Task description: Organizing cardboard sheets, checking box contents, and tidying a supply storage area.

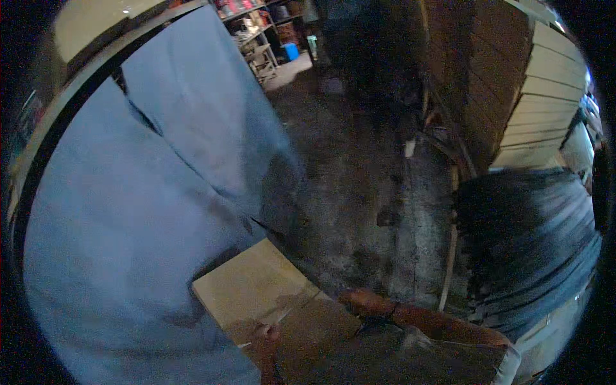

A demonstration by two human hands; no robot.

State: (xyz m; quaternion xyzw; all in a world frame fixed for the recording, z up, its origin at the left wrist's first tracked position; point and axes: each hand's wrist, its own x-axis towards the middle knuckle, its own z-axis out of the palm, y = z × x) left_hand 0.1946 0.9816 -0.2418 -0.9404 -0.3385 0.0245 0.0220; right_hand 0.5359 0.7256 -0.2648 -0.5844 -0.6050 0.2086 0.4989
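Observation:
A flat tan rectangular board (250, 282) lies at the lower middle, over the edge of a surface spread with blue-grey cloth (128, 218). My left hand (264, 337) is closed at the near part of the board, partly in shadow. Thin white ends show on both sides of its fingers, like a slim white stick (282, 316). Beyond the board's right edge is my right hand (362, 301), its fingers curled in dim light, with a dark band at the wrist. Whatever it may hold is too dark to make out.
Dark, stained floor (359, 192) stretches ahead. To the right rises a stack of dark folded cloth (532, 237), with stacked pale panels (545, 96) behind it. Shelves with assorted goods (256, 25) and a blue container (290, 51) stand far back.

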